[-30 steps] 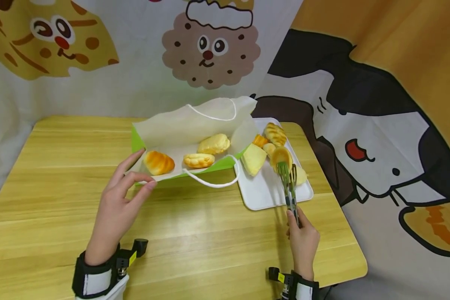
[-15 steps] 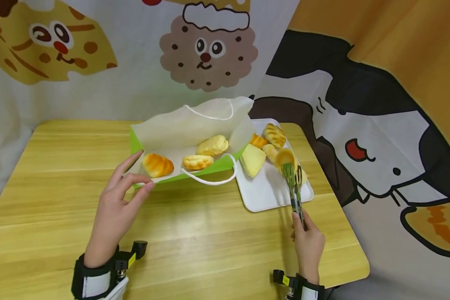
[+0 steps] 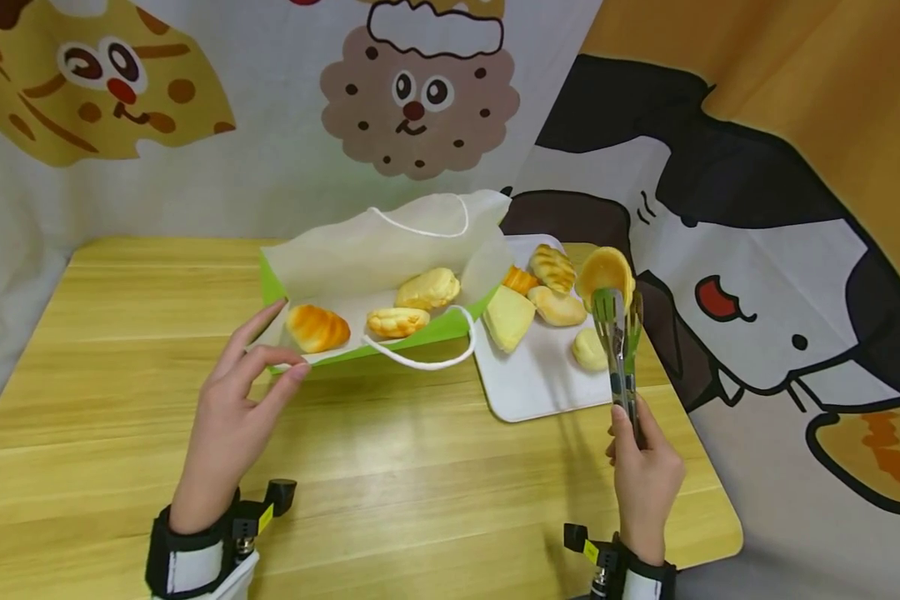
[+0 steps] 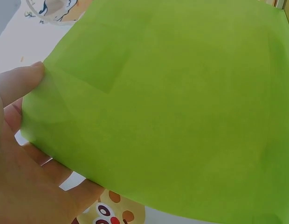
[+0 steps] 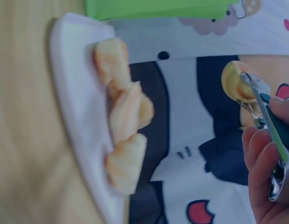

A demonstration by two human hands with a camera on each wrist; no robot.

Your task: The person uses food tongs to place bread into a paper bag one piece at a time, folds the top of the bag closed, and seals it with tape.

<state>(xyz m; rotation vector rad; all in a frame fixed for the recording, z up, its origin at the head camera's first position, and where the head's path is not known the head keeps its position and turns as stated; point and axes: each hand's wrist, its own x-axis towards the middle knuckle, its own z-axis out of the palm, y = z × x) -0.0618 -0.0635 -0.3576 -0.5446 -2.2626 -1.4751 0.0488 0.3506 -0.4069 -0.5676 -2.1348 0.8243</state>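
My right hand grips metal food tongs with green on the handle. Between their tips is a round, hollow, golden pastry, held up above the right side of the white tray; the right wrist view shows the pastry well apart from the tray. With thumb and fingers, my left hand pinches the rim of a green paper bag with a white inside. The bag's mouth faces me. Inside lie a browned roll, an oval bun and a pale yellow bread.
Several breads stay on the tray: a pale yellow wedge, a striped roll, an orange piece, an oval bun and a small round bun. A white cord handle loops over the table. Printed cloth hangs behind.
The tongs have lifted the round pastry from the tray and carried it up and to the right, uncovering the buns beneath. My left hand keeps its place on the bag.
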